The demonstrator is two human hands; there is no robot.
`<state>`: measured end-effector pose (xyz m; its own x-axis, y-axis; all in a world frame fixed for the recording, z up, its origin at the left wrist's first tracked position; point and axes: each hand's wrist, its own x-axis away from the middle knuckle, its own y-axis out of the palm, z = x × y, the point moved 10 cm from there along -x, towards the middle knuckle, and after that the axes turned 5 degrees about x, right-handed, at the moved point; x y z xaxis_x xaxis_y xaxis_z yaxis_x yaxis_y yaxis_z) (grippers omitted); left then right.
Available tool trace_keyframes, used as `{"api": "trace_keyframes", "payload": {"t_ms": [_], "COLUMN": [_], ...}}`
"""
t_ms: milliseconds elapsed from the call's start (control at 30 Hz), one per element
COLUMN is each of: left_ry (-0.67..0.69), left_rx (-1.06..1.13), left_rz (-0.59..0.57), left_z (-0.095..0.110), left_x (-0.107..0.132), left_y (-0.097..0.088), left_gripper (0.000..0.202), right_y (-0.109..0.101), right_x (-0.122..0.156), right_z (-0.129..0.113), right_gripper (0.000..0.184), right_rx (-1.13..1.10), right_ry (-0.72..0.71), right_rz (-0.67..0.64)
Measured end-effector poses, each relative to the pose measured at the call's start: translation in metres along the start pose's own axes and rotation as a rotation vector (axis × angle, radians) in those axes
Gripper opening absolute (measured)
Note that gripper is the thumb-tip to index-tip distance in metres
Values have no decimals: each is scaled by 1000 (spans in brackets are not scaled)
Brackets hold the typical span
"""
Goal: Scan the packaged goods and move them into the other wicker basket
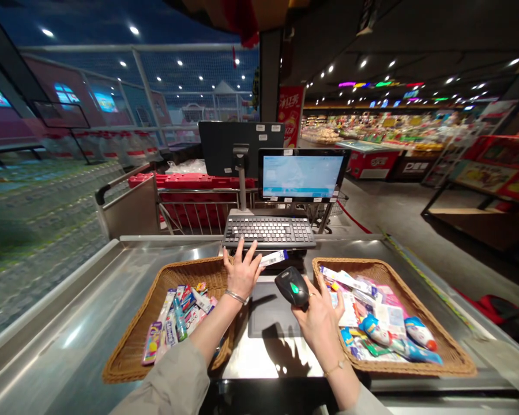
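My left hand [242,275] is stretched forward, palm down, its fingertips at the lower edge of a black keyboard [270,230]. A slim white box with a blue end [274,259] sticks out to the right from under its thumb side, so the hand holds it. In my right hand [320,317] is a black barcode scanner [292,286] with a green light on top, its head tilted toward the left hand. Below the scanner lies a grey plate [263,320] set in the counter, crossed by shadows.
A left wicker basket [127,340] holds sweets and small packets. The right wicker basket [447,349] contains toys, bottles and slim boxes. Behind the keyboard stand a lit monitor [301,176] and a second screen's back [218,150]. A metal counter [90,323] surrounds the baskets.
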<state>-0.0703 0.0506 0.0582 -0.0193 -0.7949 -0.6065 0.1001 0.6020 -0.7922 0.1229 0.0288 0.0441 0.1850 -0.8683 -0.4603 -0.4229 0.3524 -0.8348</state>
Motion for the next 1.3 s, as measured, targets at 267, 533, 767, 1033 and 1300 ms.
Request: {"api": "trace_keyframes", "payload": {"t_ms": [267, 533, 767, 1033, 1300], "left_ry": [25, 55, 106, 168, 239], "left_rx": [-6, 41, 71, 124, 152], "left_rz": [82, 73, 63, 48, 15], "left_z": [8, 26, 56, 94, 133], "left_x": [-4, -17, -33, -50, -61], "left_y": [-3, -3, 3, 13, 31], "left_gripper": [28, 29, 30, 29, 26], "right_y": [-8, -24, -26, -44, -64], "right_x": [1, 5, 14, 22, 33], "right_z": [6, 25, 53, 86, 124], "right_gripper": [33, 43, 45, 41, 44], "right_rx": [48, 195, 254, 302, 315], "right_ry": [-7, 42, 97, 199, 317], "right_rz": [49, 104, 140, 167, 233]}}
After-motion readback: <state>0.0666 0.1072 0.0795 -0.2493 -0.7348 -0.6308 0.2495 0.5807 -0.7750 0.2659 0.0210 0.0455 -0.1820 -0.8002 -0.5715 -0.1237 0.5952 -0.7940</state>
